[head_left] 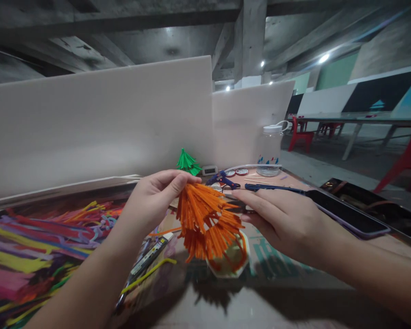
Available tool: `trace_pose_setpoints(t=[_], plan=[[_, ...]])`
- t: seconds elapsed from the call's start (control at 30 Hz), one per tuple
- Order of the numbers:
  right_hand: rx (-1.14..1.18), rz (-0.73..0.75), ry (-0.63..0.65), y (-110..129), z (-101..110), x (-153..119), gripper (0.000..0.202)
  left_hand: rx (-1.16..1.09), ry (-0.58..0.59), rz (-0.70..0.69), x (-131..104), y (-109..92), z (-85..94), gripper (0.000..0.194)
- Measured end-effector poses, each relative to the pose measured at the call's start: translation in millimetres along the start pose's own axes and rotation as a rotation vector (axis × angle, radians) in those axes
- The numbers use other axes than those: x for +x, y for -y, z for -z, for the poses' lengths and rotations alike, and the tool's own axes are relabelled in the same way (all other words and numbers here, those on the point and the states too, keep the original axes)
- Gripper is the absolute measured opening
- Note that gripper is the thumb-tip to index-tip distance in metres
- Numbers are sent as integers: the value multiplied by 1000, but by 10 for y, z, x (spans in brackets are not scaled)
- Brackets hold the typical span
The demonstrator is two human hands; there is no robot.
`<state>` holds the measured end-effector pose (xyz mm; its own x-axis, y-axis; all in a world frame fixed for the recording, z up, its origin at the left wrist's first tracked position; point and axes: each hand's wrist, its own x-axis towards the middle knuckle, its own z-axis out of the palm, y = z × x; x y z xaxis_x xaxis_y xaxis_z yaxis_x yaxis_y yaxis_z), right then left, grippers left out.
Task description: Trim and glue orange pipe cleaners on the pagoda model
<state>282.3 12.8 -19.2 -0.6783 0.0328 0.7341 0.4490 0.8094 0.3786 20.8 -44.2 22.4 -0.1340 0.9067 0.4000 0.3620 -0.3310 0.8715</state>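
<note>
An orange layered cone of pipe-cleaner strands point(208, 221) hangs tilted above the table, its narrow top pinched in my left hand point(160, 194). My right hand point(277, 217) is to the right of the cone, fingers extended toward its side and slightly apart; whether they touch it is unclear. Beneath the cone lies a pale polygonal piece point(231, 269) with an orange strand over it. A dark tool, partly hidden, shows between the cone and my right hand. Farther back stands a small green layered tree point(187, 162).
Colourful pipe cleaners point(37, 246) fill the left side. A blue glue gun point(224, 179), a clear bottle point(270, 151) and a phone point(347, 214) lie or stand behind and right. White panels point(123, 123) border the back. A cutter point(152, 253) lies near my left forearm.
</note>
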Motion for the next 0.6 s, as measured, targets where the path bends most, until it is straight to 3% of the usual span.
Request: trace_pose_setpoints(t=[0.23,0.43,0.6], plan=[[-10,57,-21,48,-10,39,30,85,-31,-19,-47,-26,-30,41],[-2,70,57,30,-36,34,32,146,-35,-29,-14,15,-10,41],[-35,51,20,13,-54,18,30,168,-39,-21,-15,-5,2,44]])
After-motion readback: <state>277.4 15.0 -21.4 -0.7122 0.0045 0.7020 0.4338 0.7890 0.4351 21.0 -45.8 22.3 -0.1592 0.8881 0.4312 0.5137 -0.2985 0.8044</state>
